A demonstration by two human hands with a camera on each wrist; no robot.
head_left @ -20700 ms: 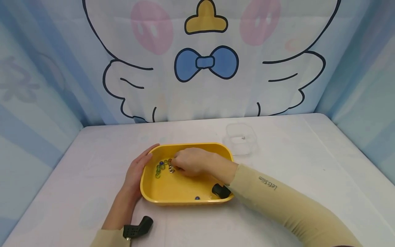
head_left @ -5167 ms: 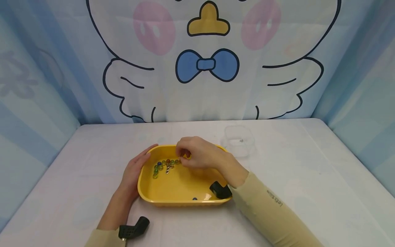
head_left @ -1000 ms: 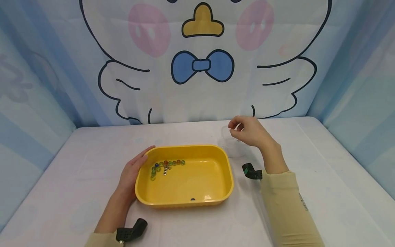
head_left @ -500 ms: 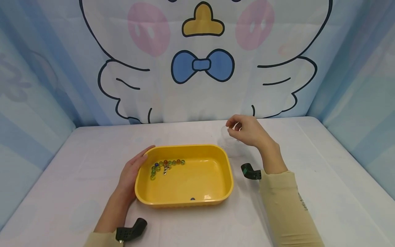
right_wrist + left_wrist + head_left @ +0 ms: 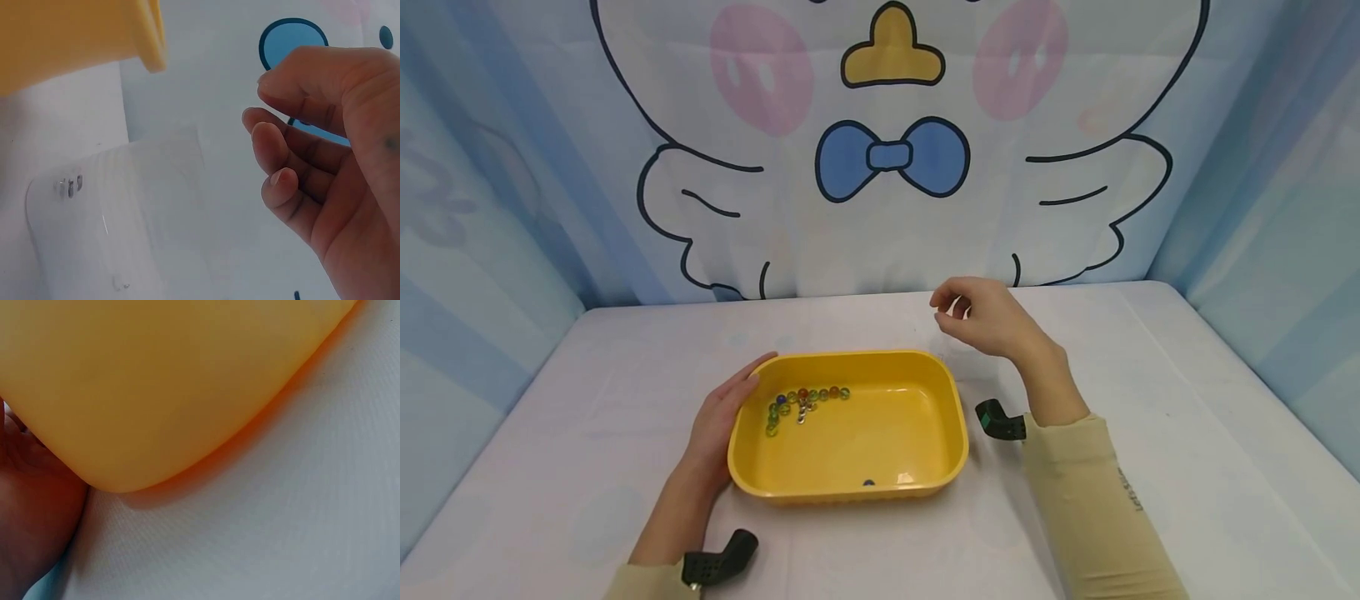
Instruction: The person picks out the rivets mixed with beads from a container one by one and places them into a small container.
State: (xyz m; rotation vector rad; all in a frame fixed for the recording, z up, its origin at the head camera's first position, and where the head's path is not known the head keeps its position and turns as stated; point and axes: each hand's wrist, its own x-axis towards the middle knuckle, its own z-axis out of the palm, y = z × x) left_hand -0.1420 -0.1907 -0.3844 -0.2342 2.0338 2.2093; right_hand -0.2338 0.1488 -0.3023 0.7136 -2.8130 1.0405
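Note:
The yellow tray (image 5: 850, 495) sits on the white table. Inside it, small glass marbles (image 5: 813, 397), green, amber and blue, form a bent row at the back left, with several small silvery pieces (image 5: 802, 412) beside it. One blue marble (image 5: 868, 483) lies alone by the front wall. My left hand (image 5: 718, 425) rests against the tray's left side, fingers straight along the outside. Behind the tray's back right corner, my right hand (image 5: 985, 317) hovers with fingers loosely bent; in the right wrist view a gap separates thumb and fingertips (image 5: 270, 147), with nothing between them.
A clear plastic box (image 5: 94, 219) stands beside the tray under my right hand, with small dark silvery bits (image 5: 70, 185) in it; the hand mostly hides it in the head view. A printed curtain (image 5: 891, 233) hangs along the table's back edge.
Around five seconds ago my right hand was at the marble row; it has since left the tray toward the clear box. Over the last second it drifts left. The left hand stays put.

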